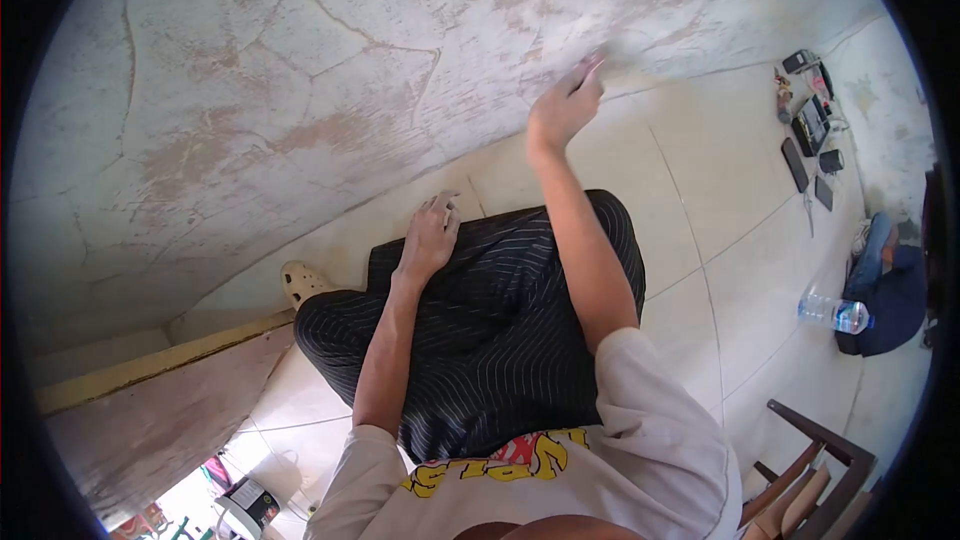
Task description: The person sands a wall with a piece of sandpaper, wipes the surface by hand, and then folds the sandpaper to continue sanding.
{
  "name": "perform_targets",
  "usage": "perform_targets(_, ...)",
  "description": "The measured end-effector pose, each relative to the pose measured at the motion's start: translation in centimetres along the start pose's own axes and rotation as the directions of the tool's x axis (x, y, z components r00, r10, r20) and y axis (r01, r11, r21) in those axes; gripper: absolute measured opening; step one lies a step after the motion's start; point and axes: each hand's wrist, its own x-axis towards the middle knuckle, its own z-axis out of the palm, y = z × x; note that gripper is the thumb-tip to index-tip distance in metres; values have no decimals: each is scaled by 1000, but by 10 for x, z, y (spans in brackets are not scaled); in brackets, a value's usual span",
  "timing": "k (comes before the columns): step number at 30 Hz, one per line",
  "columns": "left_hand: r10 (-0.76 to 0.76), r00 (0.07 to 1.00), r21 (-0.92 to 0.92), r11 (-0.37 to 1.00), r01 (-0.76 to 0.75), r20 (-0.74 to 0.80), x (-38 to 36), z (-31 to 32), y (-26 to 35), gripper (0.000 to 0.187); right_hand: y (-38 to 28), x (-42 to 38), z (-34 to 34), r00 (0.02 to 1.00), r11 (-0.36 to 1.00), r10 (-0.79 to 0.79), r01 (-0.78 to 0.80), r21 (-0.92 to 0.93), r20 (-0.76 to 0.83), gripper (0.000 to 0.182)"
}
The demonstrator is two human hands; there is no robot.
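Observation:
My right hand (565, 118) reaches forward to the lower part of the wall (380, 50), its fingers closed and partly smeared by motion. A thin pinkish edge shows at the fingertips, but I cannot make out what it is. The wall is whitish, with brown scuffed patches and several cracks. My left hand (430, 233) hangs loosely by my knee, over the dark striped cloth (480, 340) on my legs. Its fingers are a little bent and apart, and it holds nothing that I can see.
Pale floor tiles (690, 200) run along the wall. At the far right lie a black phone-like slab (794, 163), a dark box (811, 126), a plastic bottle (832, 313) and dark blue clothing (890, 305). Wooden furniture (830, 450) stands lower right; a wooden-edged panel (170, 410) lower left.

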Motion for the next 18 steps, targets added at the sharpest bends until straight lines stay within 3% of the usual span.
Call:
perform_targets(4,-60,998,-6,998,60,-17,-9,-6,-18,29,-9,2,0,991,989,136,-137,56,15,46)
perform_targets(7,-27,998,77,997,31,-50,-3,-6,-14,30,-6,-25,-2,995,998,38,-43,56,89,45)
perform_targets(10,7,999,55,998,-5,-41,-2,-1,-14,29,-2,10,3,992,991,113,-109,73,-53,45)
perform_targets(13,-42,999,120,992,42,4,-9,1,-19,30,-8,-9,2,990,977,140,-143,156,27,44)
perform_targets(15,-31,999,155,988,25,36,-8,2,-15,29,-13,-11,-4,989,984,134,-140,108,58,45)
perform_targets(18,12,1000,21,1000,-12,12,-2,4,-12,29,-22,-1,-8,987,987,157,-159,25,45,45)
